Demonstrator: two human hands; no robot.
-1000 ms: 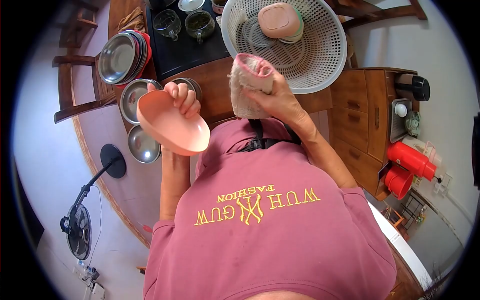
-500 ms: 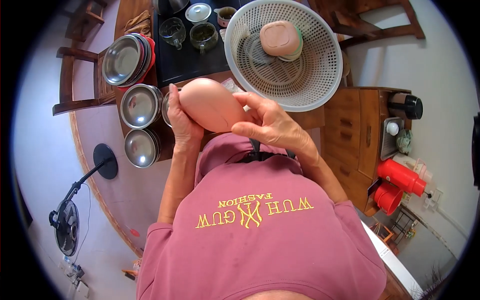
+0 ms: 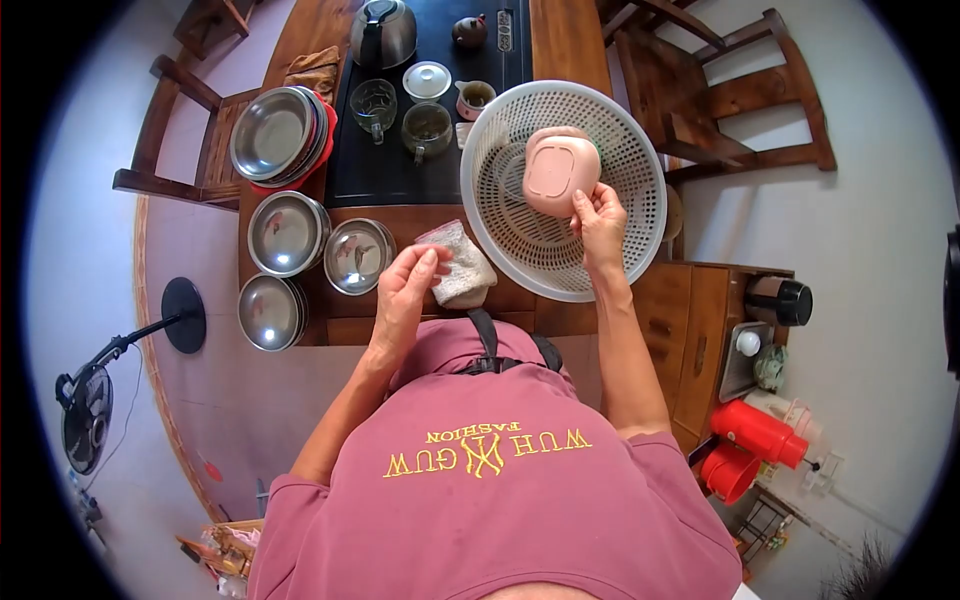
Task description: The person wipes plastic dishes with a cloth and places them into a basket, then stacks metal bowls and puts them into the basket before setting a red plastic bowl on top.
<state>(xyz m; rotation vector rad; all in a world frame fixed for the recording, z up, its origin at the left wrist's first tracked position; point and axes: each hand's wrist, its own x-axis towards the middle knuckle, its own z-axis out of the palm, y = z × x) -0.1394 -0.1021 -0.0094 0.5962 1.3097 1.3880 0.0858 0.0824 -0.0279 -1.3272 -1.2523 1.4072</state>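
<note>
My right hand (image 3: pixel 602 222) grips the near edge of a pink bowl (image 3: pixel 560 172), thumb on the outside. The bowl is upside down, its rounded-square base facing me, inside the rim of a large pale grey plastic colander (image 3: pixel 480 240). Behind it shows the edge of another pink piece, with a bit of green at its side; the rest is covered. My left hand (image 3: pixel 405 285) has its fingers loosely curled in front of a white cloth (image 3: pixel 462 268) at the table's near edge. It appears to hold nothing; whether it touches the cloth is unclear.
Stacked metal bowls (image 3: pixel 283 233) and metal plates (image 3: pixel 270 135) stand on the table's left side. Glass cups (image 3: pixel 427 130), a lidded white cup (image 3: pixel 427 80) and a kettle (image 3: pixel 383 35) sit on a black tray (image 3: pixel 360 180). Wooden chairs flank the table.
Both hands held the pink bowl before my chest. My left hand has let go and moved beside the cloth; my right hand has carried the bowl into the colander. The view has tilted.
</note>
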